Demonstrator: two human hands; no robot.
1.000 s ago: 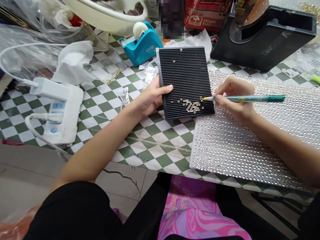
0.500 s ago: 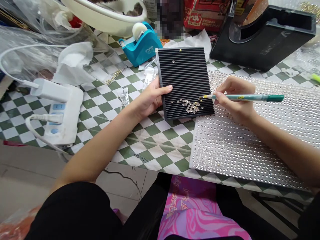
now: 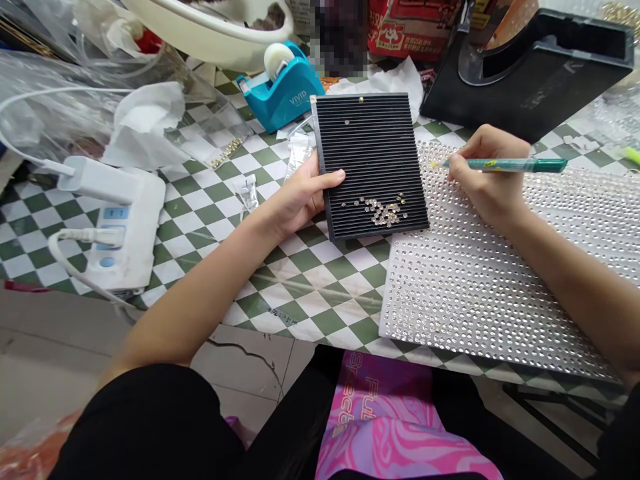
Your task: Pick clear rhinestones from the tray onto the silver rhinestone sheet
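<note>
Right hand (image 3: pixel 487 177) with green pen (image 3: pixel 520 165) moved over glittering rhinestone sheet (image 3: pixel 475 293).

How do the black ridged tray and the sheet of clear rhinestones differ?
The black ridged tray is dark and smaller; the rhinestone sheet is silvery and larger. The tray holds few loose stones, mostly clustered; the sheet carries dense neat rows. The left hand holds the tray, while the sheet lies on the table. Both are rectangular.

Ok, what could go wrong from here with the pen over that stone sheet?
The left hand holds the tray by its edge; a tilt could spill the loose stones. The right hand sits low over the sheet, so it or the pen could knock stones out of line.
</note>
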